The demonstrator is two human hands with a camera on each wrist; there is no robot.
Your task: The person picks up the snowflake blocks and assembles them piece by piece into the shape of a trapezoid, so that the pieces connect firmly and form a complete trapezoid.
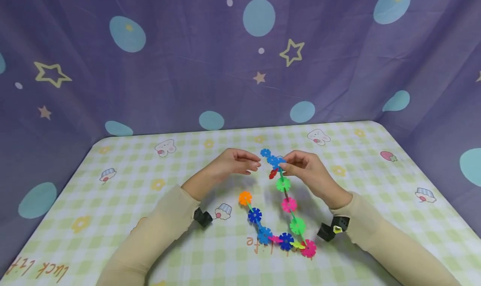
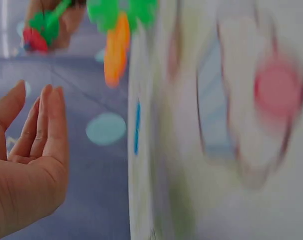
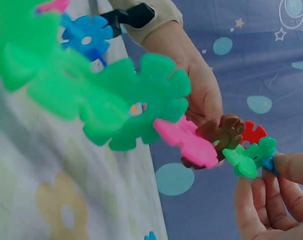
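My right hand (image 1: 306, 169) pinches the blue end of a chain of slotted plastic snowflake discs (image 1: 289, 205) between thumb and fingers. Red, green, pink and brown discs run down from that grip. In the head view the chain bends at a pink disc (image 1: 309, 249) and goes left through blue ones to an orange disc (image 1: 245, 198). My left hand (image 1: 240, 161) hovers left of the grip, fingers apart from the chain and holding nothing; its loosely bent fingers (image 2: 56, 115) show in the left wrist view. Beyond the grip a small blue disc (image 1: 265, 153) appears close to the held end.
A checked cloth with printed cupcakes and rabbits covers the table (image 1: 124, 219). Behind it hangs a purple curtain (image 1: 240, 81) with stars and blue ovals. Black cameras (image 1: 203, 217) sit at both wrists. The chain's lower part curves between the forearms.
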